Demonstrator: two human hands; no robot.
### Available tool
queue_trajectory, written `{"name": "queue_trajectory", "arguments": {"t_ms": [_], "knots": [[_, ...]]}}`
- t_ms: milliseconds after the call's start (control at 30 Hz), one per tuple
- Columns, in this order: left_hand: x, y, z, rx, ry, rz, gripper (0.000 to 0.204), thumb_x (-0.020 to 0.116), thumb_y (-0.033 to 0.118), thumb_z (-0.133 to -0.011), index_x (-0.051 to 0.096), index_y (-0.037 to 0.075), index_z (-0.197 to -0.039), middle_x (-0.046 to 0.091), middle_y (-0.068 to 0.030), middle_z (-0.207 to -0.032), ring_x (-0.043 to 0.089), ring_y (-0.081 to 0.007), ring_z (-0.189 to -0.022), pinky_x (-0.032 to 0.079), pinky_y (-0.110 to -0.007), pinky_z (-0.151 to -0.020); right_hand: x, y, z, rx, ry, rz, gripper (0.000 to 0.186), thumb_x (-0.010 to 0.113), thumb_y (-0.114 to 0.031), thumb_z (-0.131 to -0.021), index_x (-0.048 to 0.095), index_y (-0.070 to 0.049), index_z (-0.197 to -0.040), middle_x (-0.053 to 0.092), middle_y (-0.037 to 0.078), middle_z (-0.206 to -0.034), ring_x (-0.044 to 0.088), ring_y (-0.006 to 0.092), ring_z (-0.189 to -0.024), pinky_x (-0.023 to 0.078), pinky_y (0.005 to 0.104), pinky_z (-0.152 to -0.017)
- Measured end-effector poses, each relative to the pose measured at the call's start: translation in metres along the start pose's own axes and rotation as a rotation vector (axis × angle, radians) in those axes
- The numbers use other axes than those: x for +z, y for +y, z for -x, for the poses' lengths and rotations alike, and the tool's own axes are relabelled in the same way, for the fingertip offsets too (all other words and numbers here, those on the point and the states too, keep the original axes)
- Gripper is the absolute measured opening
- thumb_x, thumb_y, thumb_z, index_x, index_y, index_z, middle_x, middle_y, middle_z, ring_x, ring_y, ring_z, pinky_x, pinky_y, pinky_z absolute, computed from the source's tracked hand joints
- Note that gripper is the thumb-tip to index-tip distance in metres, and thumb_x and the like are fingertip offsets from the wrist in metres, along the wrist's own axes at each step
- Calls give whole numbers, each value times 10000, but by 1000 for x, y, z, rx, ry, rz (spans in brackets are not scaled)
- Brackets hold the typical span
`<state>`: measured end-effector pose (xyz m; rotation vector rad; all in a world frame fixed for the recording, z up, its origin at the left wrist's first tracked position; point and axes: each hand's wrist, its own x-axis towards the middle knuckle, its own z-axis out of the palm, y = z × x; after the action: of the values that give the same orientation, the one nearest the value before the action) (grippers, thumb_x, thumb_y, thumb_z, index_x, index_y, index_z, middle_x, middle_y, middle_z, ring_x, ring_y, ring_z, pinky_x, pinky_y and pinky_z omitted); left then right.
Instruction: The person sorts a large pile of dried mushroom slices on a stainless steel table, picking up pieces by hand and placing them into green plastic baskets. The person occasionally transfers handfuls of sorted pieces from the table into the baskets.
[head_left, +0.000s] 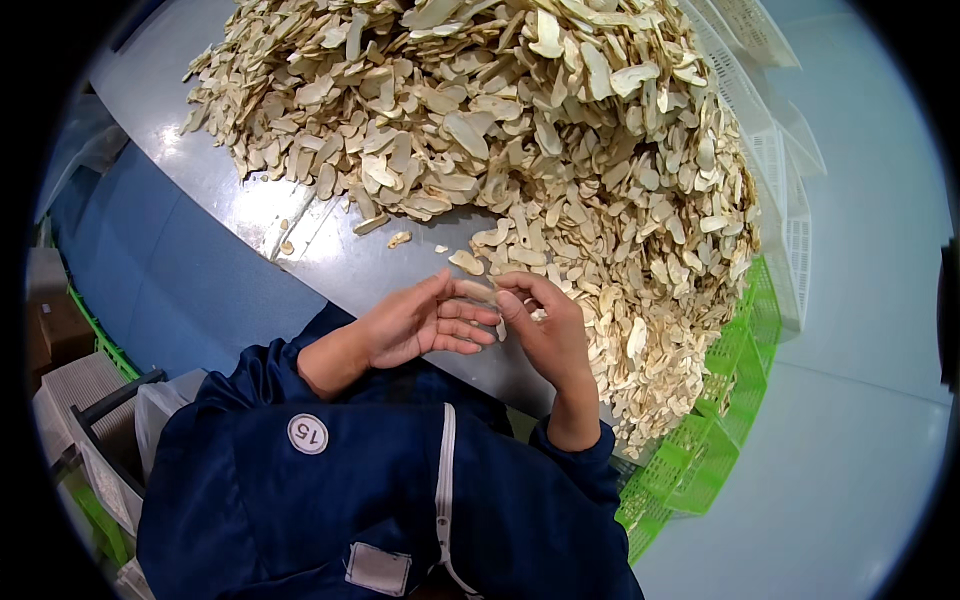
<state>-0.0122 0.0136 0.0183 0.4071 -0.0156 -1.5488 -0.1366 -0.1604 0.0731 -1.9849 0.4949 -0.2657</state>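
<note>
My left hand (410,325) is half turned palm up above the near edge of the steel table (320,240), with a pale dried slice (474,291) between its thumb and index finger and its other fingers loosely curled. My right hand (540,330) meets it from the right, thumb and fingers pinching the far end of the same slice. Just beyond them a few loose slices (467,262) lie on the metal, beside a large, uneven heap of similar slices (600,150) that spreads down the right side of the table.
Green plastic crates (725,400) and white perforated trays (795,240) line the table's right side. At lower left are a cardboard box (70,330), stacked pale items (85,390), a dark handle and clear plastic bags (170,410). A blue floor (200,270) shows past the table's left edge.
</note>
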Motion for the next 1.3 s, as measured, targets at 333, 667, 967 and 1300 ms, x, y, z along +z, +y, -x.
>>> {"name": "queue_trajectory", "arguments": {"t_ms": [333,667,967,1300], "knots": [[-4,5,25,79,153,-198,272,552,167,-1048,570,-5,-1259,684,-109,-1082,698,-150,-862,602,-246,-743,37,13,-23,-389,105,725,223,757,-215,-827,714,-114,-1022,669,29,-944,608,254,-889,513,383,-753],[-10,2,5,34,51,-252,221,590,135,-1028,585,12,-1211,680,-68,-958,653,-111,-744,560,-208,-677,-20,27,-1,-274,290,701,157,671,-111,-900,712,-108,-1052,696,72,-1048,630,291,-928,522,384,-822],[-9,1,-6,132,63,-233,165,551,182,-1048,540,63,-1163,617,-35,-867,572,-104,-651,432,-208,-547,-22,43,-9,-222,267,749,216,738,-176,-847,703,-107,-1049,672,69,-987,614,293,-891,504,394,-771],[-9,4,-9,131,55,-118,205,510,170,-1058,539,45,-1218,558,-22,-850,545,-121,-678,462,-261,-608,-11,37,-19,-206,270,751,212,742,-182,-843,715,-74,-1023,680,92,-929,629,288,-883,512,379,-802]]}}
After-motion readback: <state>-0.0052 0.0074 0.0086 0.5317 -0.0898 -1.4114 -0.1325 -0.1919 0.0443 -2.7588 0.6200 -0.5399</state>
